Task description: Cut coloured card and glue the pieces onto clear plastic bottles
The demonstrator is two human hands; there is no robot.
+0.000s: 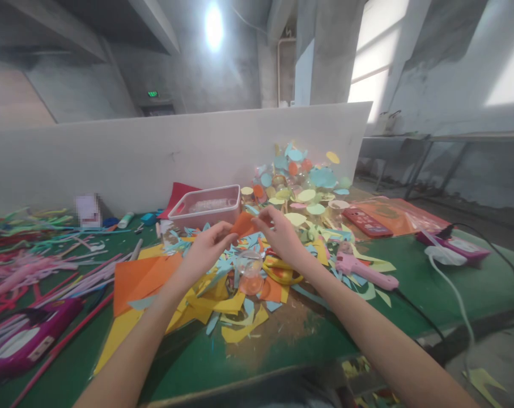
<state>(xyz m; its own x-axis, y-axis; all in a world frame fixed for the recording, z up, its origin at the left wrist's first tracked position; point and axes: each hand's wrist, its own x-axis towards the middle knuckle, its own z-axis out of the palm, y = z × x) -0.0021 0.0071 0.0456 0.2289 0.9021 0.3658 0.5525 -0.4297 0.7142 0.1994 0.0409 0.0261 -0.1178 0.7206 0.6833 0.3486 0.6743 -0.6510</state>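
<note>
**craftbench_lurker:** Orange paper piece (242, 224), that's what both hands are on, right? Where exactly does it sit in the grip?

**papercuts42:** Yep. It's up off the green table (410, 283), pinched between the two hands. Left hand (206, 247) has its fingertips closed on the lower left edge, right hand (279, 233) has its thumb and fingers closed on the right edge. So the piece spans the gap between the hands, with most of it showing in the middle. Both grips look like tight fingertip pinches, not whole-fist holds.

**craftbench_lurker:** What's under it?

**papercuts42:** Directly below the hands there's a small clear cup (250, 273) sitting in a mess of yellow, blue and orange scraps (222, 309). Yellow scissors (282, 272) lie just beside the cup, under the right wrist. A pink glue gun (365, 271) lies further right, well apart from the hands. Behind the orange piece sits a pink plastic tray (208, 207), close but I can't tell if it touches. Bigger orange sheets (140, 277) lie flat to the left of the left forearm.
</note>
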